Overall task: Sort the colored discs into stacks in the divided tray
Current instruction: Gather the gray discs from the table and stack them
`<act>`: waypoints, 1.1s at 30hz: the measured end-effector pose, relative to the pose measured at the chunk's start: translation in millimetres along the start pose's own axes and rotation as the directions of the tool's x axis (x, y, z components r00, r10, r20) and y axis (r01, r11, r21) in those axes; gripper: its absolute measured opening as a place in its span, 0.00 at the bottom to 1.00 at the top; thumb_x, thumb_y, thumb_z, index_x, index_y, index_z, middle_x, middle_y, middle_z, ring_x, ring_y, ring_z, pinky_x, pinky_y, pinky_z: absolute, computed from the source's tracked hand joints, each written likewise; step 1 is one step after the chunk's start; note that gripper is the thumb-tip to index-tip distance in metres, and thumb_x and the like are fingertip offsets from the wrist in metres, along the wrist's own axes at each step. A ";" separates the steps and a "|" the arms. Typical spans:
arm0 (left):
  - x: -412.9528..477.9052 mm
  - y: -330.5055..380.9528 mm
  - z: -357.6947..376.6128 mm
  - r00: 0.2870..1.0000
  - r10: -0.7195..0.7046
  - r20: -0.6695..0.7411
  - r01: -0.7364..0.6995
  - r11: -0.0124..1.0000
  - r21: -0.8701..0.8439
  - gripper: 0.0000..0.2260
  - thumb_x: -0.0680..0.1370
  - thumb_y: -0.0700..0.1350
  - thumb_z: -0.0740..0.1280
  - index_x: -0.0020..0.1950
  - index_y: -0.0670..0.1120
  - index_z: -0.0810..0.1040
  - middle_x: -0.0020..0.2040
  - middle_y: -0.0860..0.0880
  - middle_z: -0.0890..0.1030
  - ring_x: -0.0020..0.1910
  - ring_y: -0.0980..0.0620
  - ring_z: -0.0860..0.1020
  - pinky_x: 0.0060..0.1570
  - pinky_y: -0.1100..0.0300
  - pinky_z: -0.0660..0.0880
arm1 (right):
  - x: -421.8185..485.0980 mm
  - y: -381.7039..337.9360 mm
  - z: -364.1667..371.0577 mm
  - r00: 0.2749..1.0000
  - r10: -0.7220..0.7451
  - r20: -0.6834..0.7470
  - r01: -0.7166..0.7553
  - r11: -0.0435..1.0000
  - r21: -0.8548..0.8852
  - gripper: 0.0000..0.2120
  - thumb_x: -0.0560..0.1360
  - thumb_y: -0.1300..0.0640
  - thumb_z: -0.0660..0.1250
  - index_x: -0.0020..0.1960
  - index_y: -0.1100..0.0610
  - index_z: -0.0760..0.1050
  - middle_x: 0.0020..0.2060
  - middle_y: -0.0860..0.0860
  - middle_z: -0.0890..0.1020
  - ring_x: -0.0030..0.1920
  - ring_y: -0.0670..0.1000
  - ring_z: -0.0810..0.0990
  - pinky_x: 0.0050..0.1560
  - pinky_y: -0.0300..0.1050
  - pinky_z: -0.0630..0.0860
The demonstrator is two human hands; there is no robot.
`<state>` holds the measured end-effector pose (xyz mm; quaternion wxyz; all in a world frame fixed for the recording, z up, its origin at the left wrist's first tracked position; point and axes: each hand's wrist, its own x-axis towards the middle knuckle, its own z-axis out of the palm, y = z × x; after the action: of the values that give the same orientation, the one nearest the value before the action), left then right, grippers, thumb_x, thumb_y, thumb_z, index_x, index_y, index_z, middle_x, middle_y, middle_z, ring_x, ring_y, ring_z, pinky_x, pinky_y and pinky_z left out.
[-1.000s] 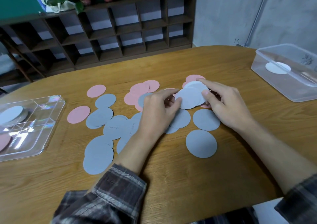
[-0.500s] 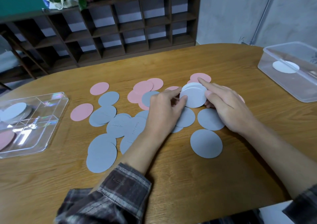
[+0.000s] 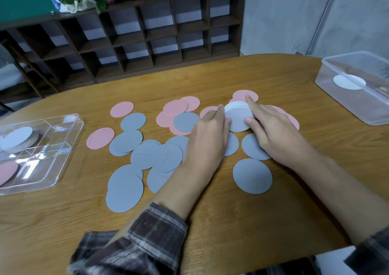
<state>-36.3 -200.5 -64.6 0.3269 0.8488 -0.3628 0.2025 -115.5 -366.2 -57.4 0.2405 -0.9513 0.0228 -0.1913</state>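
- now your left hand and right hand pinch the stack between curled fingers.
- lift unevenly and it may fan onto pink discs.

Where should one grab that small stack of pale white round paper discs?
At its rim, from left and right. The stack of pale white discs is low, round and loose, so the left hand and right hand squeeze opposite edges, probably keeping it aligned.
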 end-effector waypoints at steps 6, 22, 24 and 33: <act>-1.5 -5.5 -8.0 0.999 0.019 0.028 -0.017 0.998 -0.053 0.10 0.84 0.44 0.64 0.58 0.39 0.80 0.41 0.44 0.81 0.39 0.43 0.76 0.39 0.47 0.74 | -5.2 -6.1 -5.6 0.997 -0.050 -0.062 0.054 0.996 0.067 0.17 0.85 0.58 0.60 0.72 0.53 0.72 0.58 0.46 0.81 0.57 0.41 0.72 0.57 0.22 0.60; -21.3 -4.3 -53.5 0.999 -0.008 -0.031 -0.004 0.929 -0.371 0.07 0.79 0.43 0.74 0.57 0.44 0.85 0.48 0.55 0.85 0.44 0.56 0.81 0.48 0.56 0.80 | -21.7 -25.7 -14.2 0.979 -0.022 -0.205 0.064 0.978 0.200 0.13 0.80 0.56 0.70 0.65 0.51 0.80 0.49 0.46 0.80 0.45 0.47 0.77 0.47 0.31 0.69; -29.7 -8.0 -67.4 0.999 -0.028 -0.030 0.014 0.919 -0.394 0.07 0.78 0.43 0.74 0.55 0.45 0.85 0.45 0.55 0.85 0.42 0.56 0.81 0.47 0.56 0.80 | -25.6 -39.2 -12.3 0.983 -0.033 -0.182 0.071 0.975 0.211 0.14 0.80 0.57 0.70 0.65 0.51 0.80 0.50 0.46 0.81 0.46 0.48 0.77 0.48 0.29 0.69; -81.0 -52.7 -158.9 0.993 -0.113 0.025 0.114 0.926 -0.360 0.08 0.76 0.44 0.77 0.54 0.46 0.85 0.41 0.51 0.86 0.41 0.55 0.84 0.46 0.54 0.82 | -25.0 -125.4 12.8 0.985 -0.155 -0.071 0.169 0.943 0.285 0.11 0.77 0.56 0.74 0.59 0.50 0.81 0.49 0.43 0.82 0.43 0.46 0.77 0.44 0.28 0.68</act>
<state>-66.8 -22.2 -21.3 0.4877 0.7942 -0.3447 0.1117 -140.0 -246.3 -18.1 0.3604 -0.8996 -0.0783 -0.2341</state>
